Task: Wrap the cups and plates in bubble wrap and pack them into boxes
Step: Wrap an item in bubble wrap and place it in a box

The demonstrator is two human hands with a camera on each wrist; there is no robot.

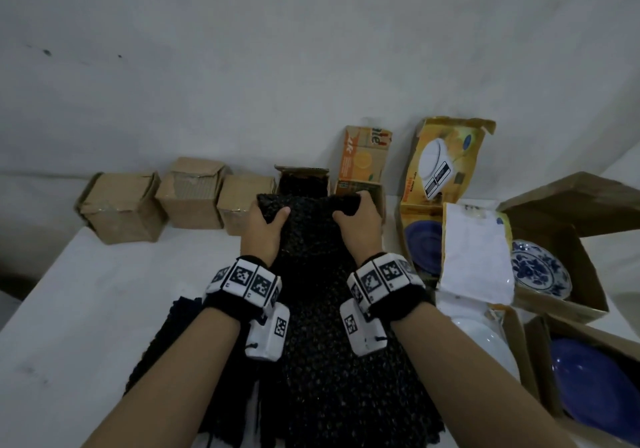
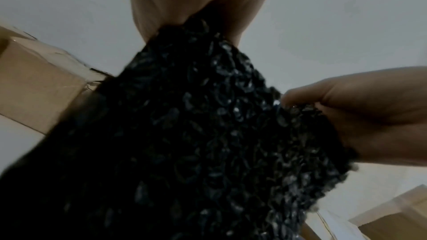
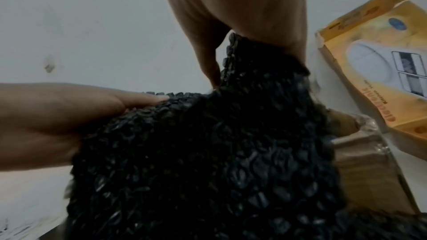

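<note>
A long sheet of black bubble wrap (image 1: 311, 309) runs down the middle of the white table (image 1: 104, 309). My left hand (image 1: 266, 226) grips its far left corner, thumb on top. My right hand (image 1: 356, 219) grips the far right corner, where the edge is rolled over. In the left wrist view the bubble wrap (image 2: 196, 134) fills the frame between my left hand (image 2: 196, 6) and my right hand (image 2: 358, 112). The right wrist view shows the wrap (image 3: 208, 161) held by my right hand (image 3: 242, 15), with my left hand (image 3: 69, 116) beside it. What lies under the rolled edge is hidden.
Three closed brown boxes (image 1: 187, 198) line the far wall on the left, then an open box (image 1: 303, 179) and an orange carton (image 1: 363, 160). At right, a yellow box (image 1: 440, 177) holds a blue plate (image 1: 426, 243); other boxes hold a floral plate (image 1: 540, 267) and a blue plate (image 1: 595, 388). A white plate (image 1: 481, 340) lies nearby.
</note>
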